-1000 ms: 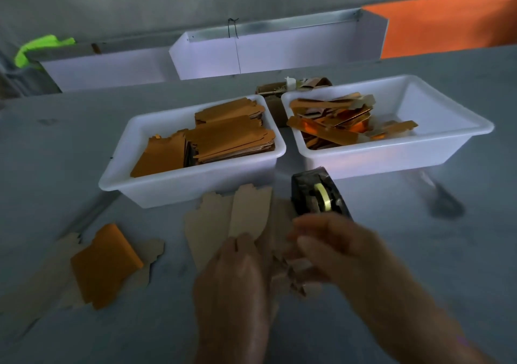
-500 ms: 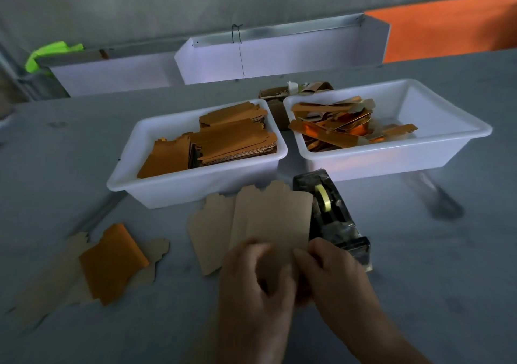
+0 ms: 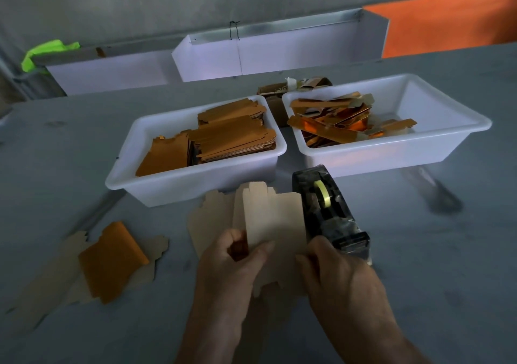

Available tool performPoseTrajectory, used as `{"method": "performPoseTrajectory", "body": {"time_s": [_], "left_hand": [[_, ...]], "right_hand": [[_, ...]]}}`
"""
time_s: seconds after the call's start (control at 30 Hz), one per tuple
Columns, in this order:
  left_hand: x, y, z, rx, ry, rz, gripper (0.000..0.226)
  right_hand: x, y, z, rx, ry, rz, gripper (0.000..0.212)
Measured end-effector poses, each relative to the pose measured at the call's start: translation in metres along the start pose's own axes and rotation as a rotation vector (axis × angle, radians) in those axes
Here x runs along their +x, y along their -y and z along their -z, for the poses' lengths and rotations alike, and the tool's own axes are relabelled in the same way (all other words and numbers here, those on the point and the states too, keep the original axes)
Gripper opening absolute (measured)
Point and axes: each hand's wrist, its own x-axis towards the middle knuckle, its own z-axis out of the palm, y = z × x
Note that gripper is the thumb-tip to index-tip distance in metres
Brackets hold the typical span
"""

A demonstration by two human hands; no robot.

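Two-handed fold | left hand (image 3: 232, 268) fingers curl round pale tan die-cut cardboard blank (image 3: 275, 221), right hand (image 3: 341, 274) pinches its other edge | held over grey desk (image 3: 419, 251), just beside black tape dispenser (image 3: 327, 212) | align edges, crease firmly.

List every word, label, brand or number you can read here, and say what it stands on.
None: no text can be read anywhere in this view.
The tan card blank, held by the left hand and right hand, is plain.
The tape dispenser, left white bin and right white bin show no legible label.
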Motion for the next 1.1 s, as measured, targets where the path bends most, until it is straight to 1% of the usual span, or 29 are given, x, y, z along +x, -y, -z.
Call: {"method": "performPoseTrajectory", "body": {"time_s": [0.07, 0.17, 0.27, 0.33, 0.37, 0.43, 0.53, 0.6, 0.8, 0.97, 1.1], "left_hand": [[0.001, -0.001, 0.001, -0.036, 0.022, -0.028, 0.007], [0.003, -0.006, 0.003, -0.114, 0.085, -0.036, 0.011], [0.003, -0.010, 0.003, -0.127, 0.197, 0.000, 0.011], [0.001, -0.012, 0.001, -0.143, 0.274, 0.048, 0.025], [0.000, -0.013, -0.001, -0.124, 0.286, 0.055, 0.028], [-0.003, -0.014, -0.007, -0.036, 0.252, 0.018, 0.022], [-0.004, -0.013, -0.013, 0.093, 0.145, -0.065, 0.013], [-0.005, -0.013, -0.014, 0.148, 0.125, -0.094, 0.013], [-0.007, -0.012, -0.011, 0.108, 0.113, -0.092, 0.011], [-0.007, -0.012, -0.009, 0.074, 0.144, -0.049, 0.012], [-0.010, -0.013, -0.010, 0.113, 0.131, -0.073, 0.009]], "right_hand": [[0.001, 0.001, 0.001, 0.151, -0.025, 0.028, 0.024], [0.006, 0.002, 0.004, 0.299, -0.040, 0.006, 0.025], [0.008, -0.003, 0.006, 0.422, 0.016, -0.045, 0.027], [0.005, -0.007, 0.004, 0.476, 0.079, -0.060, 0.027], [0.003, -0.009, 0.004, 0.500, 0.108, -0.067, 0.027], [0.000, -0.011, 0.002, 0.538, 0.126, -0.082, 0.027], [-0.002, -0.014, 0.000, 0.412, 0.047, -0.075, 0.029], [-0.004, -0.014, 0.000, 0.371, 0.032, -0.061, 0.024], [-0.005, -0.016, 0.000, 0.494, 0.114, -0.054, 0.026], [-0.009, -0.022, 0.001, 0.425, 0.034, -0.001, 0.025], [-0.014, -0.018, -0.002, 0.536, -0.083, -0.046, 0.012]]}}
